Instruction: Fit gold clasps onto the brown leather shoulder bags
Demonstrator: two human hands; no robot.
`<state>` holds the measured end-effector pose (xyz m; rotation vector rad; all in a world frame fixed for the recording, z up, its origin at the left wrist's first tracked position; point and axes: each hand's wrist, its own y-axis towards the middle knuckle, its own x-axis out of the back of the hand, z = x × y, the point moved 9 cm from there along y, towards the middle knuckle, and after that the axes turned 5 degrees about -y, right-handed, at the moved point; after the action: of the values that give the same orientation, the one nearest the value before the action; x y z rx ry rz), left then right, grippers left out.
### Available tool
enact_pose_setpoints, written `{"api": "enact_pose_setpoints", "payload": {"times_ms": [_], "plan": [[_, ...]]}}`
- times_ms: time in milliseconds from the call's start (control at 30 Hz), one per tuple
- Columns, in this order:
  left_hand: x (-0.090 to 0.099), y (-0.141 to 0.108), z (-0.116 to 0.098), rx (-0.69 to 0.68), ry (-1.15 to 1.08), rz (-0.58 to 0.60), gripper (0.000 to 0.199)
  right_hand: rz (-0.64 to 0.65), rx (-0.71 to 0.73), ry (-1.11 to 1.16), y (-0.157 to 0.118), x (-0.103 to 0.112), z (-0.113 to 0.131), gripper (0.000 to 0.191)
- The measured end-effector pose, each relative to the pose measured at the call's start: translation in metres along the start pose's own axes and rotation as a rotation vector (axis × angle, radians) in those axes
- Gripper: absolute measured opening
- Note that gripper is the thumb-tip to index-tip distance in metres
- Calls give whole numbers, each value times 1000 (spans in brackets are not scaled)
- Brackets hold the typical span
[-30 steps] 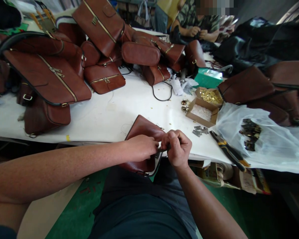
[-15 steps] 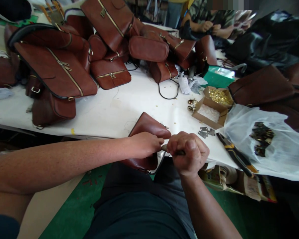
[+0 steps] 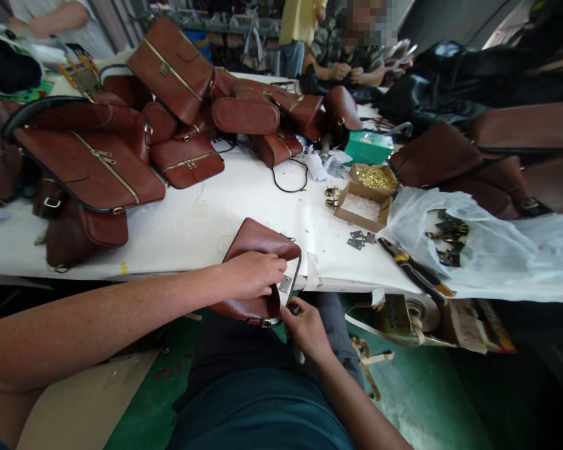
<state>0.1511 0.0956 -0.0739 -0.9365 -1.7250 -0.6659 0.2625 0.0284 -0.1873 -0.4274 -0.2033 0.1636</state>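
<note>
A brown leather bag [image 3: 258,237] rests at the table's front edge, partly over my lap, its opening facing right. My left hand [image 3: 258,275] is closed on the bag's edge at the opening. A small grey metal plate [image 3: 285,284] shows on the pale lining just right of those fingers. Below it, my right hand [image 3: 304,325] is closed round a small tool [image 3: 298,355], whose lower end sticks out under the palm. The thumb and forefinger of that hand touch the bag's lower right rim.
Brown bags [image 3: 94,162] are heaped along the back and left. At right lie small boxes of fittings [image 3: 363,209], loose metal plates [image 3: 356,240], pliers [image 3: 415,272] and a plastic bag [image 3: 473,237]. A person's hands [image 3: 347,72] are across the table.
My right hand has moved down and left, from beside the opening to the bag's lower rim, with the tool turned downward. The metal plate is now uncovered. The whole view has shifted.
</note>
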Motion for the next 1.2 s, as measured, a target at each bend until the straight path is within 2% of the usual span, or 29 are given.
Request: {"api": "enact_pose_setpoints", "payload": {"times_ms": [67, 133, 233, 300, 367, 433, 467, 533, 600, 667, 733, 767, 867, 933, 1033, 1100, 1200], "plan": [[7, -3, -13, -36, 81, -3, 8, 16, 10, 61, 1, -3, 4, 38], [23, -9, -27, -46, 169, -59, 16, 52, 38, 66, 2, 6, 21, 33], [52, -21, -52, -77, 214, -167, 33, 242, 120, -58, 1, 26, 62, 24], [70, -27, -62, -79, 151, -251, 37, 374, 206, -214, -2, 38, 94, 20], [86, -30, -54, 11, 18, -362, 34, 485, 284, -407, -5, 45, 121, 17], [88, -30, -32, 176, -133, -418, 33, 563, 318, -616, -5, 47, 138, 18], [82, -28, -21, 258, -200, -391, 37, 588, 319, -709, -5, 47, 144, 19], [55, -24, -3, 384, -336, -230, 44, 612, 312, -847, -2, 46, 153, 21], [22, -25, 4, 462, -502, -61, 33, 634, 310, -918, 0, 44, 158, 21], [-2, -30, 5, 511, -646, -20, 26, 627, 312, -951, 3, 43, 161, 18], [-17, -36, 2, 540, -722, -76, 30, 516, 347, -909, 6, 46, 168, 15], [-24, -39, -1, 551, -740, -112, 32, 405, 385, -841, 8, 51, 175, 16], [-47, -46, -10, 626, -819, -238, 36, -36, 530, -441, 2, 75, 199, 29], [-60, -49, -13, 684, -876, -328, 38, -205, 605, -134, -7, 80, 200, 35], [-76, -48, -13, 732, -962, -418, 38, -196, 661, 158, -8, 59, 189, 38], [-83, -48, -8, 761, -1025, -456, 39, -195, 652, 227, -3, 45, 176, 37], [-95, -52, 5, 835, -1147, -499, 40, -283, 657, 246, 2, 43, 160, 33]]}}
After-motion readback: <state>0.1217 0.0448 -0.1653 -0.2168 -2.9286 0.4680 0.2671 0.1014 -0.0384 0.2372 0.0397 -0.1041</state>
